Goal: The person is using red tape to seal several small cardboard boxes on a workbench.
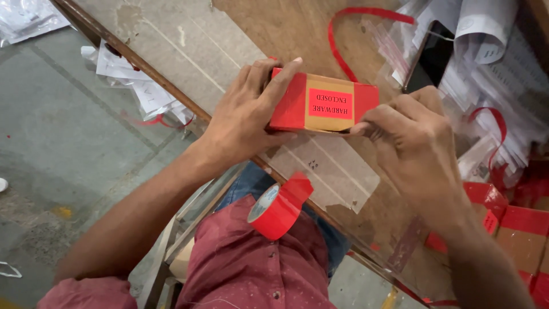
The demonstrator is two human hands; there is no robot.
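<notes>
A small cardboard box (323, 105) wrapped in red tape, with a red label on its top face, is held above the wooden table edge (171, 86). My left hand (246, 114) grips its left end, thumb on top and fingers around the side. My right hand (406, 140) pinches the box's lower right corner with its fingertips. A roll of red tape (277, 207) rests on my lap below the box, its loose end sticking up.
Loose red tape strips (354, 26) lie on the table behind the box. A dark phone (432, 57) and stacked papers (492, 40) sit at the right. More red-taped boxes (514, 223) are piled at lower right. Papers (131, 80) lie on the concrete floor.
</notes>
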